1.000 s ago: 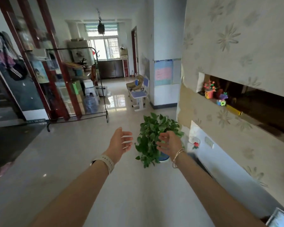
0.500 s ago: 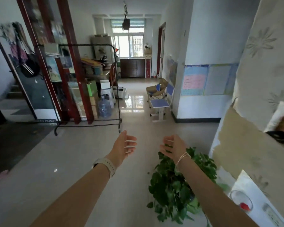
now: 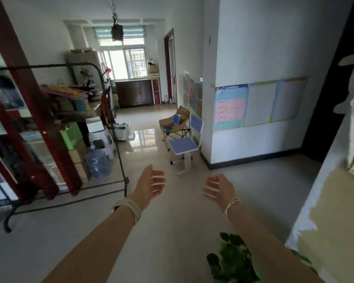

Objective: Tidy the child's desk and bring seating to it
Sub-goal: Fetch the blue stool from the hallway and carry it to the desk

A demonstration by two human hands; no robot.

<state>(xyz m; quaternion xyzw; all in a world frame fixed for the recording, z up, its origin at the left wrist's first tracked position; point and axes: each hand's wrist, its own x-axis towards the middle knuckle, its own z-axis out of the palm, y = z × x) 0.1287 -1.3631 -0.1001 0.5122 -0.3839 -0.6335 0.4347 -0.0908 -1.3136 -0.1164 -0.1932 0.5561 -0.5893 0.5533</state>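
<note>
Both hands (image 3: 185, 186), spread and empty, reach toward the small blue-seated white-framed chair (image 3: 184, 146) at twelve o'clock, probably light and rigid; grip its backrest.

Glossy tiled floor (image 3: 172, 231) carries blue chair (image 3: 185, 142), water jug (image 3: 98, 162), plant (image 3: 231, 260).

head-worn view, facing forward, slightly down

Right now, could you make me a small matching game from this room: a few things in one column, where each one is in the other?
Things:
1. blue chair
2. water jug
3. potted plant
4. posters

Places:
A. on the white wall
B. under the right forearm, bottom of view
C. at the wall's corner, ahead of the hands
D. on the floor by the red frame

Pairs: 1-C, 2-D, 3-B, 4-A
</note>
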